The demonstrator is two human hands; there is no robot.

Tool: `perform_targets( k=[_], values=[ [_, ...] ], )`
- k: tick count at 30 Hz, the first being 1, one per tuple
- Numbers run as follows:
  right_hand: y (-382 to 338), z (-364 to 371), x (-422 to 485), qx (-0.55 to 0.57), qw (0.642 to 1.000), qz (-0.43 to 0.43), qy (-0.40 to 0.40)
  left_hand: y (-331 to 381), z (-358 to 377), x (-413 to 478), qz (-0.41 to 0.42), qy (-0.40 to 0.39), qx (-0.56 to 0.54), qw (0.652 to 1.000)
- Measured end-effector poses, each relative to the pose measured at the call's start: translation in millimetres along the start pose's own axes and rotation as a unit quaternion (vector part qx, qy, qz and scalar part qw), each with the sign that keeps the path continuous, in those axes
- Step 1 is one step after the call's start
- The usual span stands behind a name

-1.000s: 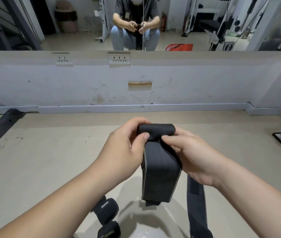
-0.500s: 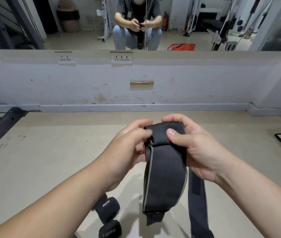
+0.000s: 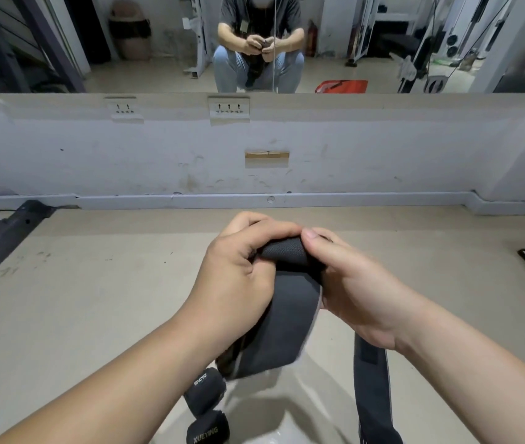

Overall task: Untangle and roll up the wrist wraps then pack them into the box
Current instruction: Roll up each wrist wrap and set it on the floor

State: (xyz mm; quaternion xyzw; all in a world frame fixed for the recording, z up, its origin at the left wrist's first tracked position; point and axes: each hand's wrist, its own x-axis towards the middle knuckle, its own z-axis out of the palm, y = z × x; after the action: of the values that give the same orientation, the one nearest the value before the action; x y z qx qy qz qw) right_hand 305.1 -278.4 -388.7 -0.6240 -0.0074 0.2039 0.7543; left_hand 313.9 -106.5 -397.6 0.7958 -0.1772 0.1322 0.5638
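Both hands are up in front of the person over the concrete floor (image 3: 78,299), squeezing the rolled-up top of a black wrist wrap (image 3: 283,302). The left hand (image 3: 238,277) curls round one end of the roll, and the right hand (image 3: 350,283) pinches the other with its thumb on top. The loose tail hangs down between the forearms. Two rolled wraps (image 3: 206,408) sit on the floor below, and another strap (image 3: 371,389) dangles on the right.

Two hands (image 3: 238,283) (image 3: 354,293), one unrolled wrist wrap (image 3: 286,322), two rolled wraps (image 3: 205,392) (image 3: 208,429), two socket panels (image 3: 123,108) (image 3: 229,107).
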Motion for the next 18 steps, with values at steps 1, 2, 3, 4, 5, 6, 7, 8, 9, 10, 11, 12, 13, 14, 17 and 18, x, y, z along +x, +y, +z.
perform_targets(
  k=[1,2,3,4,5,6,7,8,9,10,11,12,13,14,17,18],
  values=[
    [0.4,-0.2,0.5,0.024,0.999,-0.013,0.023,1.9,0.5,0.3,-0.027,-0.005,-0.034,0.999],
    [1.1,-0.3,1.2,0.045,0.998,-0.027,0.038,4.7,0.8,0.9,-0.068,-0.014,-0.079,0.994],
    [1.6,-0.5,1.6,0.053,0.997,-0.042,0.045,7.4,1.0,1.4,-0.118,-0.026,-0.134,0.984],
    [3.0,-0.6,2.5,0.049,0.996,-0.057,0.051,9.4,0.3,1.9,-0.173,-0.044,-0.187,0.966],
    [4.5,-1.2,3.5,0.040,0.995,-0.074,0.057,11.2,-1.4,2.4,-0.222,-0.064,-0.238,0.943],
    [5.5,-2.3,4.7,0.028,0.993,-0.092,0.063,12.5,-2.4,2.8,-0.259,-0.083,-0.280,0.921],
    [6.3,-3.2,5.3,0.007,0.992,-0.111,0.065,15.3,-2.9,2.8,-0.287,-0.097,-0.307,0.902],
    [7.4,-4.0,5.8,-0.019,0.989,-0.128,0.064,16.1,-2.2,3.3,-0.306,-0.104,-0.319,0.891],
    [8.4,-4.1,5.9,-0.046,0.987,-0.144,0.056,16.7,-1.4,3.3,-0.323,-0.111,-0.313,0.886],
    [9.1,-3.6,5.6,-0.066,0.985,-0.156,0.044,16.5,-1.0,3.2,-0.337,-0.122,-0.294,0.886],
    [9.2,-3.1,4.9,-0.076,0.983,-0.163,0.031,16.2,-1.9,2.6,-0.351,-0.135,-0.270,0.886],
    [9.1,-3.1,4.4,-0.077,0.983,-0.164,0.023,15.0,-2.5,2.5,-0.359,-0.148,-0.257,0.885],
    [8.4,-2.9,4.4,-0.070,0.985,-0.159,0.020,15.3,-2.9,2.6,-0.360,-0.159,-0.245,0.886],
    [7.6,-2.3,4.7,-0.057,0.986,-0.152,0.023,14.5,-3.5,2.4,-0.355,-0.156,-0.231,0.892],
    [6.6,1.2,6.6,0.012,0.992,-0.117,0.048,14.1,-0.9,2.5,-0.307,-0.074,-0.217,0.924],
    [6.2,2.7,6.4,0.049,0.994,-0.092,0.046,13.7,0.7,2.9,-0.286,-0.051,-0.221,0.931]
  ],
)
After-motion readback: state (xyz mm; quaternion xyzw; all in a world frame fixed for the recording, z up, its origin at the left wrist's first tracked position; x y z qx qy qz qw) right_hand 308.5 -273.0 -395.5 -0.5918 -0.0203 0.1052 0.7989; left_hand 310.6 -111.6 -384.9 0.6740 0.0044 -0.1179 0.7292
